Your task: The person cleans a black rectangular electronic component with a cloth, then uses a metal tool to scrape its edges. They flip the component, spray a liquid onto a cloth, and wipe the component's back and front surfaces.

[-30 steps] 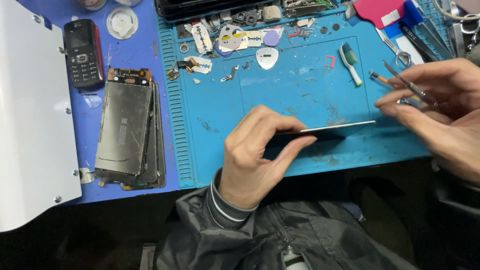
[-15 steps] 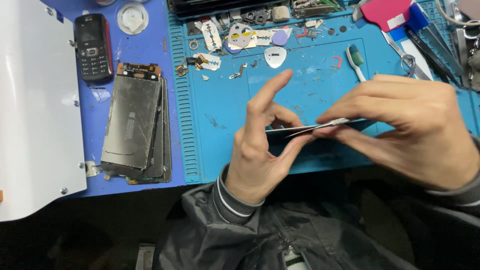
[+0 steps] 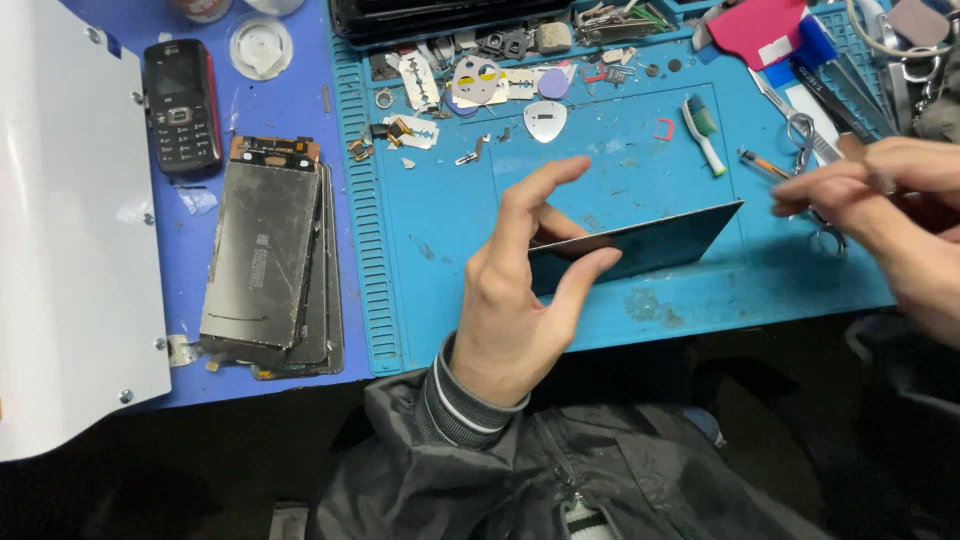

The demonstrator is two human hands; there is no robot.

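- The left hand (image 3: 520,300) is in the lower middle of the frame. It grasps a thin dark panel (image 3: 650,243) at its left end, with the thumb under the panel and the fingers at its far side; the index finger points up and is spread away.
- The panel is held above the blue mat (image 3: 450,250), almost edge-on to the camera, and its free end points to the right, toward the upper right of the frame.
- The right hand (image 3: 890,210) is at the right edge of the frame, apart from the panel. Its fingers are bent together and blurred; I cannot tell if they pinch something.
- Just under and beside the right hand lie scissors (image 3: 815,160) and a thin tool with an orange part (image 3: 762,163) on the mat.
- A toothbrush (image 3: 702,130) lies on the mat above the free end of the panel, and a small red frame (image 3: 664,128) is just left of it.
- A white pick (image 3: 545,120) and many small metal parts and blades are in the upper middle of the mat.
- A pink flat piece (image 3: 755,30) is at the upper right.
- Left of the mat, on the blue desk (image 3: 280,100), a stack of phone screens (image 3: 265,255) lies with its back side up.
- A black keypad phone (image 3: 182,105) is in the upper left, and a round clear lid (image 3: 260,47) is near it.
- A large white plate (image 3: 60,250) with screws covers the left edge of the frame.
- A dark jacket (image 3: 520,470) with a striped cuff fills the lower part.
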